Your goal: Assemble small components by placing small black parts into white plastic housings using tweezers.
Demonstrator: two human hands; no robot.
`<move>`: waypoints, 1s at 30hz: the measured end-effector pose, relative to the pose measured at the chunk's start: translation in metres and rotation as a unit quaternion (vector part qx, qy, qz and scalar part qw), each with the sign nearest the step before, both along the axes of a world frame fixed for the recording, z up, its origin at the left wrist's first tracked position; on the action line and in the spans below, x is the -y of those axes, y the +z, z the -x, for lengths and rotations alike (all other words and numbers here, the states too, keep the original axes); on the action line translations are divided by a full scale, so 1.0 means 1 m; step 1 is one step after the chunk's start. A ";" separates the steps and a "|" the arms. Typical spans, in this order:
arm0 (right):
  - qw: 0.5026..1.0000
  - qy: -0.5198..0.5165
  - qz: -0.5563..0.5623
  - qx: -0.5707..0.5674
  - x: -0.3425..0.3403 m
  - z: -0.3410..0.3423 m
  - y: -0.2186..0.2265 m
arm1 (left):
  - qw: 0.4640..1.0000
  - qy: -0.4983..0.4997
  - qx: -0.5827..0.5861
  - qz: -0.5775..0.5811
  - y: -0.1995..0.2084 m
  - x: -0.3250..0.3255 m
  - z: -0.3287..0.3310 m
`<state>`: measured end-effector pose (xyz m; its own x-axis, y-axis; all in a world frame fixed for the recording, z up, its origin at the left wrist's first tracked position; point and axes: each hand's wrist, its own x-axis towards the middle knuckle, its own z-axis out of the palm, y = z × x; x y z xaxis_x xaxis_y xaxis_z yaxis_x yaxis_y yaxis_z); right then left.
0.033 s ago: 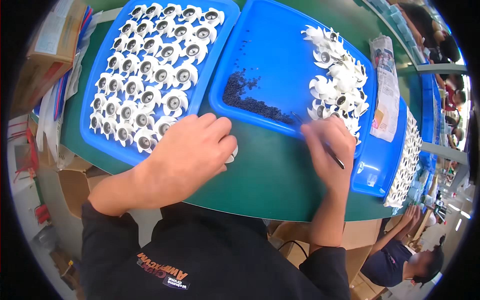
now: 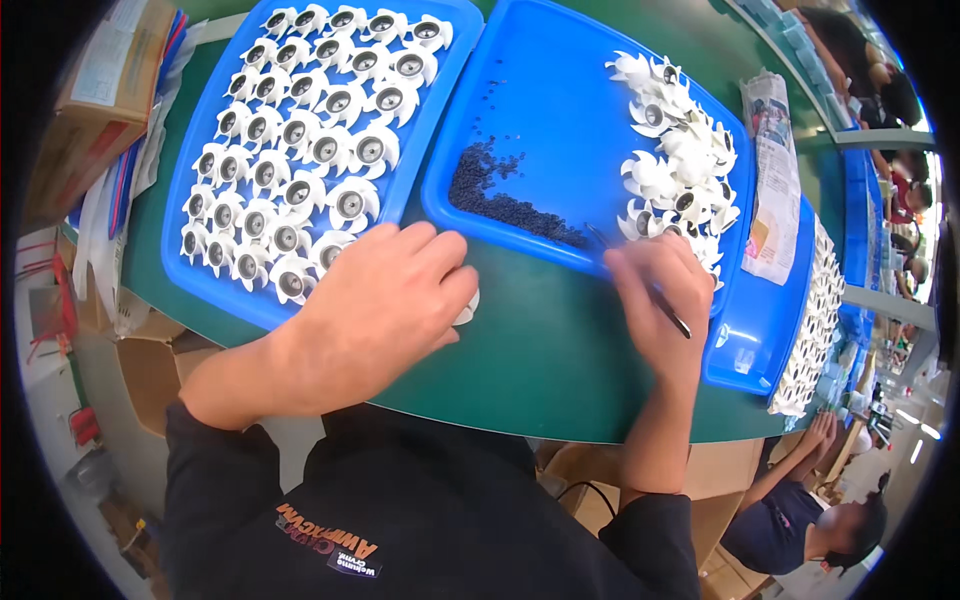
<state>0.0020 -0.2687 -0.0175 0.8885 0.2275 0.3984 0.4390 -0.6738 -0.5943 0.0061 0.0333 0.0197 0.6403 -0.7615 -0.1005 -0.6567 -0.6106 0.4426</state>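
Observation:
My left hand [image 2: 385, 305] is closed over the green table, beside the near right corner of the left tray. A white fan impeller [image 2: 468, 309] pokes out from under its fingers, mostly hidden by them. Between the fingers of my right hand [image 2: 662, 285] is a slim dark pair of tweezers [image 2: 682, 325], its tip over the near edge of the middle blue tray [image 2: 560, 110]. Small black ring-like parts [image 2: 505, 210] lie heaped there, close to the tip. Along that tray's right side white impellers [image 2: 690, 155] are piled loosely.
The left blue tray [image 2: 425, 150] holds rows of white impellers with dark centres. A folded newspaper [image 2: 768, 180] lies at the right, by another blue tray [image 2: 740, 335] with more impellers. Cardboard boxes [image 2: 105, 100] stand far left. Another person [image 2: 790, 515] works at lower right.

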 end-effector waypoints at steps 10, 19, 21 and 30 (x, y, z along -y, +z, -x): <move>0.983 0.176 -0.044 0.009 -0.047 0.027 0.026 | 0.997 0.018 0.072 0.031 -0.014 -0.004 -0.005; 0.978 0.210 -0.009 -0.005 -0.064 0.029 0.012 | 0.994 0.034 0.082 0.060 -0.021 -0.005 -0.004; 0.978 0.207 -0.007 -0.001 -0.064 0.029 0.011 | 0.995 0.035 0.079 0.058 -0.021 -0.006 -0.004; 0.978 0.206 0.002 -0.006 -0.063 0.028 0.010 | 0.995 0.038 0.076 0.056 -0.022 -0.004 -0.004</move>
<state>-0.0265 -0.2056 -0.0073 0.7255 0.5696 0.3863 0.6670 -0.4437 -0.5985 0.0097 0.0370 -0.0025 0.6974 -0.7117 0.0847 -0.6756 -0.6134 0.4090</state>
